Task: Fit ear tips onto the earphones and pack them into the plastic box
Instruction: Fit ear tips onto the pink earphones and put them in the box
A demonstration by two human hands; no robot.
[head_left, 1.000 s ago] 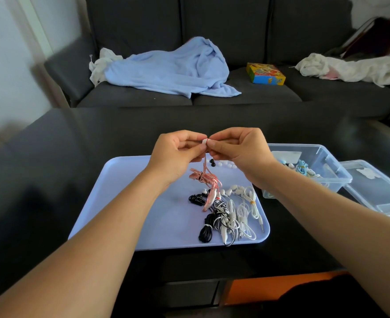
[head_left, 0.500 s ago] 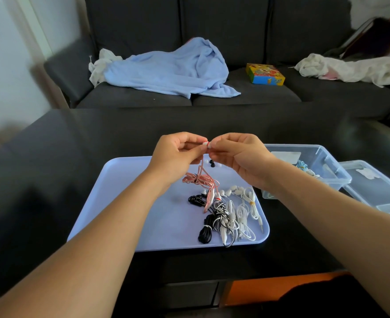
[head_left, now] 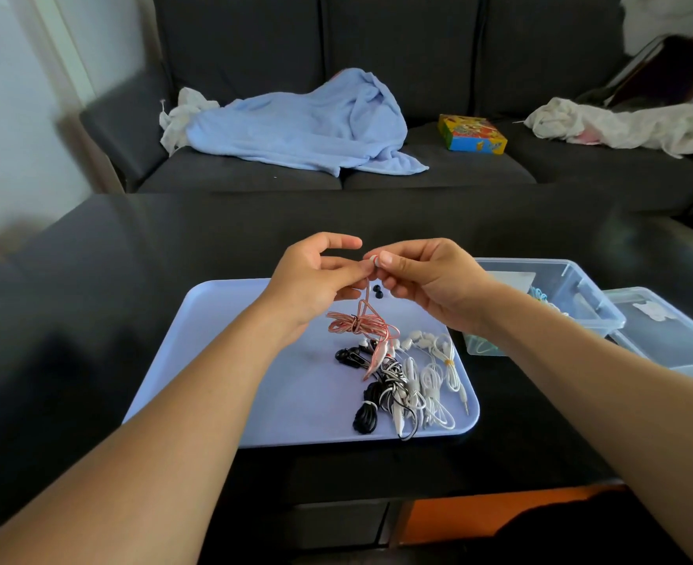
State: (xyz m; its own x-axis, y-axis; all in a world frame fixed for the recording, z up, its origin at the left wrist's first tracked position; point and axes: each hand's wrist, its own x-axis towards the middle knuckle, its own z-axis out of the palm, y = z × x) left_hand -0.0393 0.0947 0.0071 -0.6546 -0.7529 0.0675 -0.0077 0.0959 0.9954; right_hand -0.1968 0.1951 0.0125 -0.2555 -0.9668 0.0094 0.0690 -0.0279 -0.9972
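Above the lilac tray (head_left: 222,360), my left hand (head_left: 312,283) pinches the earbud end of the pink earphones (head_left: 361,324), whose bundled cord hangs down to the tray. My right hand (head_left: 422,279) pinches a small white ear tip (head_left: 373,259) against that earbud. On the tray lie black earphones (head_left: 363,415), black-and-white earphones (head_left: 391,381), white earphones (head_left: 434,373), two loose black ear tips (head_left: 377,292) and several white ones. To the right stands the clear plastic box (head_left: 573,287), with blue earphones partly visible inside, behind my right arm.
The box's clear lid (head_left: 671,332) lies to the right of the box on the black table (head_left: 92,320). Behind the table is a dark sofa (head_left: 438,75) with a blue blanket (head_left: 304,124), a colourful box (head_left: 471,134) and white cloth.
Both hands sank slightly toward the tray with the pink earphones. My left index finger has lifted off and now sticks out; the pinch at the earbud persists.
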